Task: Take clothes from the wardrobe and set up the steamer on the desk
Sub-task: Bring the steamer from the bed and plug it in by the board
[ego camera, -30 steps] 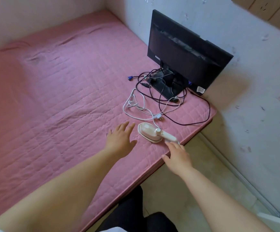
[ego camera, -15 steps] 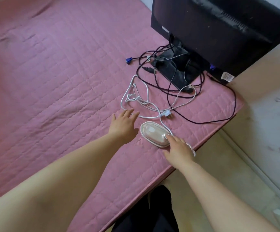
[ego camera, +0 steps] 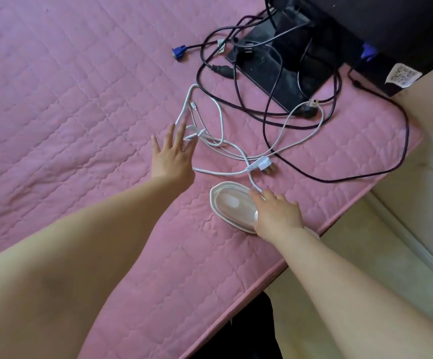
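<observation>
Head view, looking down on a surface covered by a pink quilted pad (ego camera: 68,104).

Steamer (ego camera: 232,207): small white handheld unit, lying flat on the pad close to its near edge, soleplate side up. Its handle end is hidden under the right hand.

Right hand (ego camera: 277,216): lies over the rear of the steamer, fingers curled down onto the body where the cord leaves it; thumb hidden, so how firm the grip is cannot be told.

Left hand (ego camera: 172,154): fingers straight and spread wide, holding nothing, palm down on or just above the pad, fingertips at the loose coil of the white cord.

White cord (ego camera: 219,142): runs from the steamer in loops across the pad; its white plug (ego camera: 263,165) lies loose on the pad, just beyond the steamer.

Black cables (ego camera: 337,174): several, tangled, spread between the white cord and the monitor stand (ego camera: 275,66); one ends in a blue connector (ego camera: 178,53) lying on the pad.

Monitor (ego camera: 391,24): dark, at the far right corner, only its lower part in view, with a white label (ego camera: 403,75) at its edge.
</observation>
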